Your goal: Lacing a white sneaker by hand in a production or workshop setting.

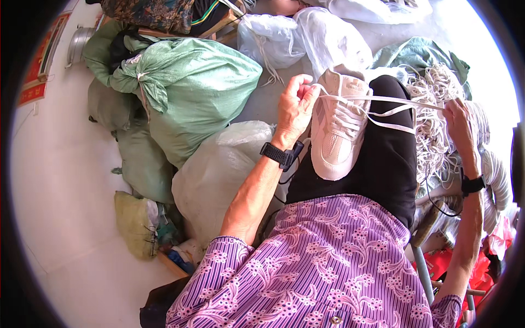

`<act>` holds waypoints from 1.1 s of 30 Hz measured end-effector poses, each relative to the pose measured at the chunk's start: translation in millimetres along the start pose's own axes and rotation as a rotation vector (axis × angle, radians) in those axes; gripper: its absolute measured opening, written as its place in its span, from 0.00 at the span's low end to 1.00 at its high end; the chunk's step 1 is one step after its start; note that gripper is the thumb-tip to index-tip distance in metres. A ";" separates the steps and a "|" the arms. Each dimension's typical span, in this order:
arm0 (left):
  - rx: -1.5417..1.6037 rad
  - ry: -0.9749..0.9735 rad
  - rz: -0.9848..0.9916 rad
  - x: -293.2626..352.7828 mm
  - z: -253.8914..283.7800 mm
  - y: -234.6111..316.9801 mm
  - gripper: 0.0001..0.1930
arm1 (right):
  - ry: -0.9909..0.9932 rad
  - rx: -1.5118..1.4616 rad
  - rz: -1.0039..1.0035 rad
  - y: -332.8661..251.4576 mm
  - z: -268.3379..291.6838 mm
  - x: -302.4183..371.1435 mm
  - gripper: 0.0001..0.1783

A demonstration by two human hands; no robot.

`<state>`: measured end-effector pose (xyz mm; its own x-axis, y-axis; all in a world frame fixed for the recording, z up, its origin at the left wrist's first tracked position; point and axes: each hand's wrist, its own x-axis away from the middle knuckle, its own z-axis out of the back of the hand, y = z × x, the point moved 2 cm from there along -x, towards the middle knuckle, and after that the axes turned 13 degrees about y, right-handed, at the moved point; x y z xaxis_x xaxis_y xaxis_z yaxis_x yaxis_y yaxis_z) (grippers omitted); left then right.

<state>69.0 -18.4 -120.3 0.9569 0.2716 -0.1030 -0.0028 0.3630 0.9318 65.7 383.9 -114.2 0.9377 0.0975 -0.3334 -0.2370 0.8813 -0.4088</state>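
A white sneaker [340, 128] lies on my lap, its toe toward me and its tongue at the far end. White laces run crisscross up its front. Beside the top eyelets, my left hand [297, 105] is closed, pinching a white shoelace [322, 90] between thumb and fingertips. Off to the right, my right hand [460, 123] is closed on the lace strand [407, 101] that stretches taut from the shoe. Another loose strand hangs over my black trouser leg [389, 158].
A big heap of white laces [435, 117] lies to my right. Tied green sacks [191, 90] and a whitish plastic bag [221, 175] stand at my left. Clear plastic bags [328, 41] sit beyond the shoe. Red bags [477, 273] and metal legs [422, 268] are at the lower right.
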 end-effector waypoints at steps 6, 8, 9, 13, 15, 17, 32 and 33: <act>0.290 -0.122 0.478 1.8 -12.1 3.3 0.17 | 0.072 0.358 -0.253 212.8 26.0 52.1 0.04; 0.293 -0.088 0.463 2.2 -12.6 6.3 0.15 | 0.042 0.373 -0.290 216.8 15.9 54.7 0.04; 0.181 -0.110 0.292 -0.1 -12.6 11.3 0.14 | 0.014 0.394 -0.335 218.9 12.5 59.4 0.04; -0.031 -0.326 -0.106 -0.1 -25.4 54.1 0.10 | 0.193 0.019 -0.181 106.7 -10.1 36.7 0.05; -0.075 -0.424 -0.124 0.6 -34.3 63.0 0.11 | 0.170 -0.056 -0.002 -17.0 -4.5 1.8 0.09; -0.250 -0.591 0.052 3.3 -44.7 64.7 0.12 | 0.040 -0.184 0.085 -84.8 -11.1 -12.9 0.06; -0.430 -0.873 0.209 -15.3 -74.7 84.3 0.09 | 0.070 -0.087 0.307 -159.5 -56.0 -1.7 0.10; -0.548 -0.900 0.188 -15.4 -78.3 83.8 0.09 | 0.069 -0.090 0.317 -159.9 -56.4 -2.0 0.10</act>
<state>31.2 77.7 -67.9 0.7892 -0.3117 0.5291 -0.0879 0.7954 0.5997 87.4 216.7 -96.0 0.7948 0.3258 -0.5120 -0.5387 0.7673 -0.3480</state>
